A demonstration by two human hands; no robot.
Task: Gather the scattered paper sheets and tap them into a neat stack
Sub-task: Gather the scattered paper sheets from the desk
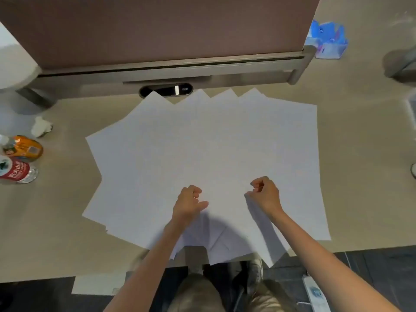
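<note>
Ahead of both fists, sheets [202,143] lie fanned over the desk [351,154], with a few overhanging the near edge under my wrists. Left hand [189,203] is clenched on nothing; right hand [265,194] is curled, can't tell if it pinches a sheet. I'd open the palms, sweep the outer corners inward, then square up.

White paper sheets [202,143] lie flat in an overlapping fan, ahead of and beside the curled fingers [197,190] of the left hand [188,202] and right hand [265,194]. Near corners reach back behind them.
</note>
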